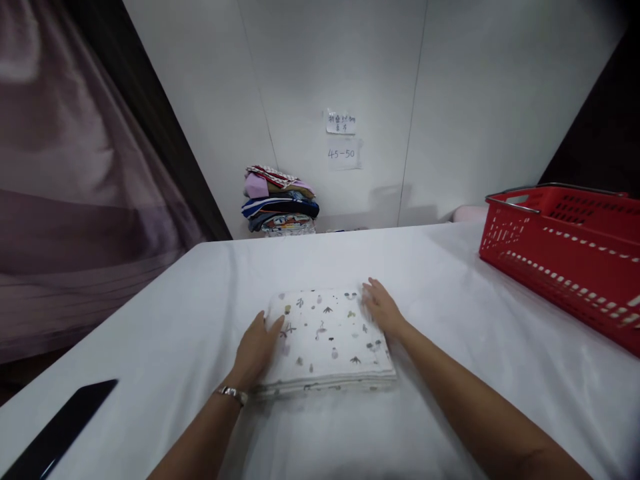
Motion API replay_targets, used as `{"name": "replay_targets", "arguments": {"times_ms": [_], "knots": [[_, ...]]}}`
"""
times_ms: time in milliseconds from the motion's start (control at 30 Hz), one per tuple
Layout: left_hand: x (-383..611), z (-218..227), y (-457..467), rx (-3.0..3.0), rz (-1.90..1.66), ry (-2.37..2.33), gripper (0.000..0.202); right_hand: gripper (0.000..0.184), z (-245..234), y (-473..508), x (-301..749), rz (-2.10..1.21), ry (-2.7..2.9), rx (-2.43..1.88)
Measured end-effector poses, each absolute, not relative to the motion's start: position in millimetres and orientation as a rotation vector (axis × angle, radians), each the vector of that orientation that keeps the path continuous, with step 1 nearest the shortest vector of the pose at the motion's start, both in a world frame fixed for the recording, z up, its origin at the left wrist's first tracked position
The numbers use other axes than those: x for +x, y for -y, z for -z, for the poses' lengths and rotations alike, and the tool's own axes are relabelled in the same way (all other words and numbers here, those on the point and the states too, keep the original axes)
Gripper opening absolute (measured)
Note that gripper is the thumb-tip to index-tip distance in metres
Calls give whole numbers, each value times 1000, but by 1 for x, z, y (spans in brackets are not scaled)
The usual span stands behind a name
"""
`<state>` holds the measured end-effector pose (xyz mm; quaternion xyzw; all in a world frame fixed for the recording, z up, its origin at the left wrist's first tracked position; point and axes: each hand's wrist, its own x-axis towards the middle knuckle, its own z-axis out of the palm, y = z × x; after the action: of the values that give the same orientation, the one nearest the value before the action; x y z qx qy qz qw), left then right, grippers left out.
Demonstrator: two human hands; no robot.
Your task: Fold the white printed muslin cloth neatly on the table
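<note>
the folded cloth (pixel 327 340) (white, with small printed motifs) lies mid-table (pixel 450 300). the left hand (pixel 257 350) rests flat and open on its 9 o'clock edge, the right hand (pixel 383 308) open at 2 o'clock, neither gripping. red basket (pixel 565 257) at 3 o'clock, stack of clothes (pixel 280 203) at 12, dark flat object (pixel 60 427) at 8, all well apart from the cloth.

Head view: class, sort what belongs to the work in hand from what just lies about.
In hand: folded printed cloth, left hand, right hand.
Lying about: red basket, stack of cloths, dark flat object, wall notes.
</note>
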<state>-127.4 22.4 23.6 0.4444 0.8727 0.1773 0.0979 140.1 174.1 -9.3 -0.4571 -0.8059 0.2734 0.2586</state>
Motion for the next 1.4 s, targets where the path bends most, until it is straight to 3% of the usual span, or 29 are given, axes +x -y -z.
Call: {"name": "replay_targets", "arguments": {"times_ms": [133, 267, 400, 500, 600, 767, 1100, 1400], "knots": [[-132, -23, -31, 1340, -454, -2505, 65, 50, 11, -199, 156, -1072, 2001, -1306], [-156, -36, -61, 1672, -467, -2515, 53, 42, 17, -200, 162, -1143, 1871, -1196], [-200, -46, -103, 1668, -204, -2640, 60, 35, 26, -188, 159, -1236, 1856, -1048], [-205, -44, -120, 1665, -110, -2689, 58, 35, 31, -183, 156, -1184, 1920, -952], [-172, -41, -119, 1927, -355, -2638, 42, 33, 32, -188, 151, -1035, 1886, -1023], [-80, -41, -104, 2082, -620, -2118, 26, 27, 27, -206, 140, -1005, 1966, -1024], [-13, -36, -120, 2008, -483, -2174, 35, 27, 25, -217, 134, -1177, 2056, -906], [1, -32, -136, 1942, -330, -2280, 32, 28, 31, -222, 132, -913, 2227, -849]]}}
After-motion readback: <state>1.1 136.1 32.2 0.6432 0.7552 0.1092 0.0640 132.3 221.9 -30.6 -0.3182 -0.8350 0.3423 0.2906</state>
